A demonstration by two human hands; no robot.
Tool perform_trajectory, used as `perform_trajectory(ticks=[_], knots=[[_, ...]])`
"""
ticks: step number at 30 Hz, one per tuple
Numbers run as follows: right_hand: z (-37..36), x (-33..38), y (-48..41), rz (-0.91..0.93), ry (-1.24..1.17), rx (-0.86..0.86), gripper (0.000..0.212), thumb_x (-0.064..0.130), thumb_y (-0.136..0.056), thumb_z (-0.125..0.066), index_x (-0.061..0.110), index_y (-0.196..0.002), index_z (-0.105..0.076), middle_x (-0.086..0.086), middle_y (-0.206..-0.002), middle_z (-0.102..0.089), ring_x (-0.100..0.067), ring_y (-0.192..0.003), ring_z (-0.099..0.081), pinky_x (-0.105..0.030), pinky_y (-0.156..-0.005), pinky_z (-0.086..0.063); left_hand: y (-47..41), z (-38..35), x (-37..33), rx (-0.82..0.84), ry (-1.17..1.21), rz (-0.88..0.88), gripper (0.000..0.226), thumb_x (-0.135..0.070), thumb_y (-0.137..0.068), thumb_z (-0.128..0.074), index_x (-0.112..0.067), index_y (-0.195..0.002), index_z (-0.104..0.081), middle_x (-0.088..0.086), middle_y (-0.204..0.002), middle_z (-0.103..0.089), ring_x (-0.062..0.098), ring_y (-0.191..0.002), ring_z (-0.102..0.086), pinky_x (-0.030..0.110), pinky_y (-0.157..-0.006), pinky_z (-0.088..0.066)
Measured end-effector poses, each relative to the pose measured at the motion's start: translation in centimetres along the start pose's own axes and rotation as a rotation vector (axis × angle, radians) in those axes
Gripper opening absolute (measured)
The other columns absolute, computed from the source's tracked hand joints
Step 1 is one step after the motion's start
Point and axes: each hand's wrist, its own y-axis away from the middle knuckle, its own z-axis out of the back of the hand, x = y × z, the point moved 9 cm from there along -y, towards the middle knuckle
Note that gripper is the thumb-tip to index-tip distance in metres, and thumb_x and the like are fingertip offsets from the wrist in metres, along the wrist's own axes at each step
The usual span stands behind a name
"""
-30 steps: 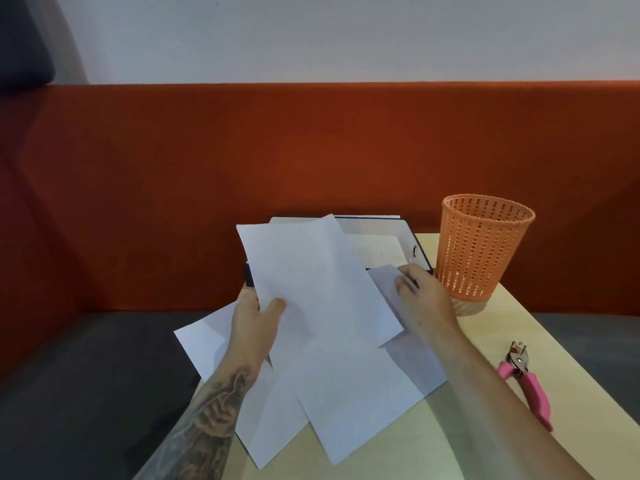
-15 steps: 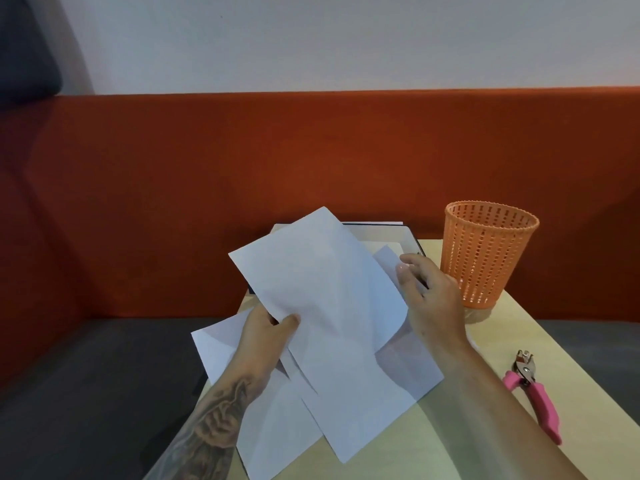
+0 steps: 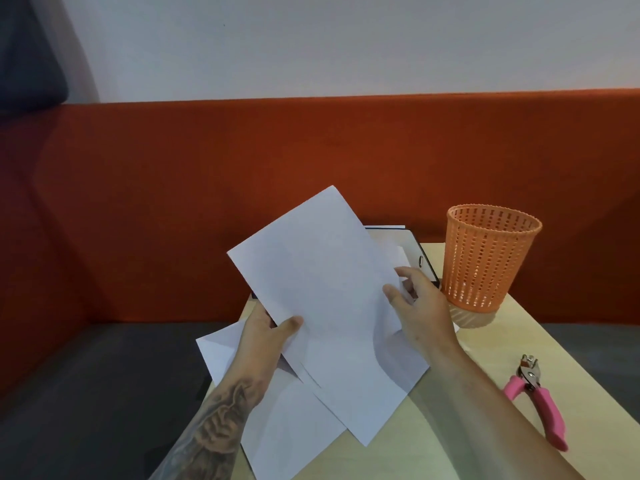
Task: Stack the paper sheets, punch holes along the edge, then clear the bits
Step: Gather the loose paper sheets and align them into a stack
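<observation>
Several white paper sheets overlap loosely on the pale wooden table [image 3: 450, 445]. My left hand [image 3: 266, 336] pinches the lower left corner of the top sheet [image 3: 318, 271] and holds it tilted up off the pile. My right hand [image 3: 419, 306] grips the right edge of the raised sheets, fingers behind the paper and thumb in front. More sheets [image 3: 294, 420] lie flat beneath, one hanging over the table's left edge. A pink-handled hole punch [image 3: 535, 398] lies on the table at the right, away from both hands.
An orange perforated basket [image 3: 485, 258] stands at the back right of the table. A dark-rimmed open binder [image 3: 420, 252] lies behind the papers. An orange bench back runs behind the table, with a grey seat on the left.
The top sheet has been lifted and turned more upright. My right hand moved from resting on the flat papers to gripping the raised sheet's right edge.
</observation>
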Motion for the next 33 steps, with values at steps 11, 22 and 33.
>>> perform_trajectory(ticks=[11,22,33], knots=[[-0.1,-1.3,0.1,-0.059,0.064,0.012,0.024,0.032,-0.097,-0.067,0.017,-0.079,-0.064,0.002,-0.072,-0.062,-0.015,-0.070,-0.057,-0.030,-0.062,-0.042,-0.6,1.6,1.1,-0.158,0.423,0.117,0.014,-0.001,-0.094,-0.062,-0.013,-0.095,-0.067,0.012,-0.106,-0.077,0.030,-0.091,-0.073,0.050,-0.087,-0.058],[-1.6,-2.0,0.5,-0.229,-0.295,0.094,0.009,0.030,-0.101,-0.065,0.029,-0.109,-0.068,0.012,-0.110,-0.073,-0.014,-0.106,-0.068,-0.037,-0.088,-0.055,-0.4,0.8,1.3,-0.086,0.426,0.163,0.013,0.000,-0.093,-0.062,-0.013,-0.098,-0.059,0.011,-0.101,-0.075,0.030,-0.090,-0.069,0.048,-0.071,-0.059],[-0.7,-0.1,0.2,-0.109,-0.428,0.183,0.034,0.003,-0.094,-0.070,0.029,-0.116,-0.071,0.003,-0.112,-0.079,-0.019,-0.103,-0.076,-0.042,-0.089,-0.060,0.4,0.8,-1.0,-0.122,-0.025,-0.024,0.009,-0.024,-0.094,-0.070,-0.025,-0.101,-0.075,-0.001,-0.104,-0.079,0.023,-0.095,-0.075,0.054,-0.089,-0.059]])
